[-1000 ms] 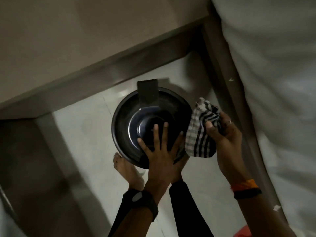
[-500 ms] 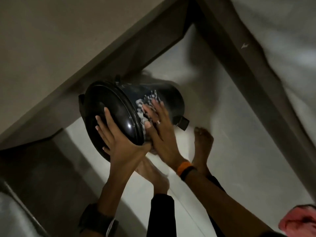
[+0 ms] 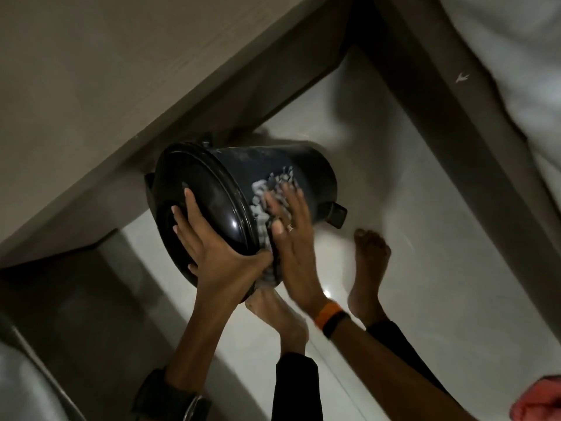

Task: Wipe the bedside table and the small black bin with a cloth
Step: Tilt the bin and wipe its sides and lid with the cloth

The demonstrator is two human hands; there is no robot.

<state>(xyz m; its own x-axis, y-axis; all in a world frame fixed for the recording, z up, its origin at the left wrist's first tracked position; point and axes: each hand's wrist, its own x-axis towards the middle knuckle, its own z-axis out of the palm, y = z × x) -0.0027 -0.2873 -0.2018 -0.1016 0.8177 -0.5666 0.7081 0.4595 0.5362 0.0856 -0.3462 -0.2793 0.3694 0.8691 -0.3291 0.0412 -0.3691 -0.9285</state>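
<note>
Above floor (image 3: 425,238), flat fingers (image 3: 292,197) press cloth (image 3: 260,205) onto bin (image 3: 312,168).

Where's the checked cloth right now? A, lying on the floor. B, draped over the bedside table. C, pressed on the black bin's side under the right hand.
C: the right hand presses the cloth flat against the side of the tilted bin, while the left hand holds its lid end.

Small black bin (image 3: 309,174) is held tilted, lid shut, by the front edge of the bedside table (image 3: 91,101). Checked cloth (image 3: 259,197) is pressed against its side.
</note>
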